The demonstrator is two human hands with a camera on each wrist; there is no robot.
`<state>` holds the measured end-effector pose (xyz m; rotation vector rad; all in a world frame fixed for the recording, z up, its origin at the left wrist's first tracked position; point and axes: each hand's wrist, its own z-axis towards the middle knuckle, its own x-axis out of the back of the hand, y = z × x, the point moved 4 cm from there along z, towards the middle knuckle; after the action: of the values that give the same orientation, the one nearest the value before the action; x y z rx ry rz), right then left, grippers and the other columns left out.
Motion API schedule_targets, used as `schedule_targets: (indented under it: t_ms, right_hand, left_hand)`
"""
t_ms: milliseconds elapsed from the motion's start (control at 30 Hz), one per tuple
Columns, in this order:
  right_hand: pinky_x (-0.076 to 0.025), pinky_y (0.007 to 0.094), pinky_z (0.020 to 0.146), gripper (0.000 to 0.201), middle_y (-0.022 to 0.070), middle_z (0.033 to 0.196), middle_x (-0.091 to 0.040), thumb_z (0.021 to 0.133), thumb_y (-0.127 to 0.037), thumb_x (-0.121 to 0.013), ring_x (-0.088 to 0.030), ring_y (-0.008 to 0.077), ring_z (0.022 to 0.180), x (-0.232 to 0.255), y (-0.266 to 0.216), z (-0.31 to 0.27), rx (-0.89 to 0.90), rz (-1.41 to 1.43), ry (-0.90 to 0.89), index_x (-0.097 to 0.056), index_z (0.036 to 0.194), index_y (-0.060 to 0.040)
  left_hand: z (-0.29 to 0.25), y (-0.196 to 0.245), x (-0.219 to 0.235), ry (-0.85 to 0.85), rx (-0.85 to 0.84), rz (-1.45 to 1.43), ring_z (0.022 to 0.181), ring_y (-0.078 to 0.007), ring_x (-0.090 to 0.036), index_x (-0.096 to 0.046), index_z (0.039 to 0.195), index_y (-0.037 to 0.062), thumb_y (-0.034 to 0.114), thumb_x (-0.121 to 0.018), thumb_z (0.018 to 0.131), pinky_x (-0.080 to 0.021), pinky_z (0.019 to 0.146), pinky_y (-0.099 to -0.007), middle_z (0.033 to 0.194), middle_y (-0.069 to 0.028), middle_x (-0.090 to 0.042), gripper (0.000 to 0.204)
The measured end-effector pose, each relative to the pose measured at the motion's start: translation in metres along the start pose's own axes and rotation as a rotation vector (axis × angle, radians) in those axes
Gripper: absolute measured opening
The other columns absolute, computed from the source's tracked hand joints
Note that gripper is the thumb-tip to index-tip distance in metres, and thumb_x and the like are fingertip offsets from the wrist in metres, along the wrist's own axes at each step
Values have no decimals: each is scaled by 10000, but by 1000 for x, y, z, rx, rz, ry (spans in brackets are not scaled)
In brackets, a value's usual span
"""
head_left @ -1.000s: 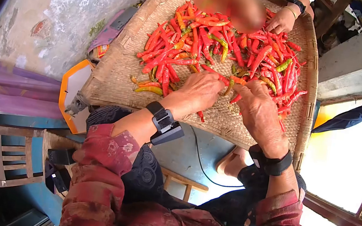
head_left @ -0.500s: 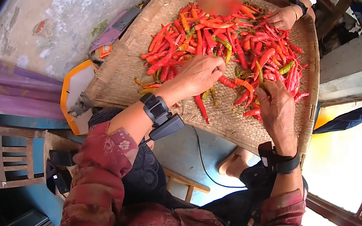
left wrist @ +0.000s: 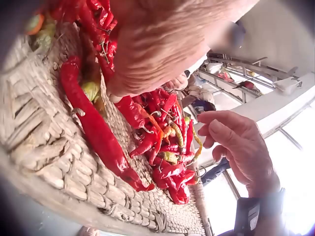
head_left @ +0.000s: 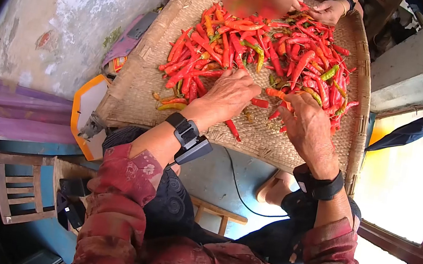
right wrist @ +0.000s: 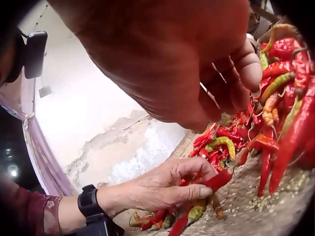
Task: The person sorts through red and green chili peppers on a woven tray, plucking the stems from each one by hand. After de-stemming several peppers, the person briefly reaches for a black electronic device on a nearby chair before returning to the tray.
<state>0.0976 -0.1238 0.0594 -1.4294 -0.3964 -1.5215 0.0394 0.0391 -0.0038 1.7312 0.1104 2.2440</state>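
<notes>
My left hand is over the front of a woven bamboo tray. In the right wrist view its thumb and fingers pinch a red chili pepper, whose end points toward my right hand. Just right of it, my right hand hovers with loosely bent fingers. From the left wrist view, no pepper shows between those fingers. An orange chili lies close by its fingertips. Another red chili lies under my left hand near the tray's front edge.
Red chilies with a few green and orange ones are heaped across the tray. Opposite, another person's hands are over the far side. A wooden chair stands at left, and a black cable runs across the floor.
My right hand has come left from the right-hand heap toward my left hand. The left hand is slightly lower. The other person's hands have come together at the far side.
</notes>
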Motion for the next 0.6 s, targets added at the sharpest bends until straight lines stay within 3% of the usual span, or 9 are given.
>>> schedule_targets:
  t_ms: [33,133,267,400,467,533,600]
  right_hand:
    - [-518,422,681,265,168,915,-619,812,-161,-672,-627,347,837,-9,-4,-1,39,31,-37,-615,1039,-38]
    - [-517,431,669,269,165,899,-619,824,-170,-661,-631,344,843,-22,-13,-2,22,-22,-73,-609,1055,-43]
    - [-513,431,656,173,138,867,-624,853,-192,-624,-634,327,826,-18,-3,-1,14,73,-93,-623,982,-77]
    - [-486,447,685,115,148,837,-597,875,-162,-587,-596,354,828,20,18,4,-44,-27,25,-606,905,-52]
    - [-477,457,709,123,158,866,-597,876,-158,-585,-581,362,859,36,36,3,-122,-186,108,-609,897,-39]
    - [-457,458,784,186,178,926,-600,860,-143,-607,-554,365,931,51,44,2,-215,-300,180,-631,999,-21]
    - [-455,448,809,241,188,962,-596,840,-127,-631,-544,369,940,57,39,2,-49,-398,389,-627,1049,-7]
  left_hand:
    - [0,4,5,53,-85,-76,993,-303,-523,-560,900,59,56,-624,765,-422,832,-446,932,-110,-570,149]
    - [4,13,15,30,-126,-213,961,-319,-548,-535,935,57,53,-617,779,-427,834,-434,911,-118,-584,176]
    - [6,10,29,-29,-70,-432,833,-343,-614,-545,954,44,119,-634,831,-483,708,-424,852,-129,-604,169]
    - [7,-11,42,140,-5,-402,807,-329,-632,-600,908,37,159,-616,863,-496,690,-412,834,-127,-615,131]
    - [3,-18,37,139,71,-346,794,-322,-628,-619,898,45,151,-608,862,-495,681,-408,824,-114,-612,113]
    - [0,-17,24,-6,38,-182,811,-304,-616,-630,901,60,117,-587,854,-496,691,-395,830,-101,-602,86]
    - [-5,-12,-1,-55,11,-129,866,-288,-589,-626,862,69,87,-592,804,-496,712,-387,856,-95,-578,69]
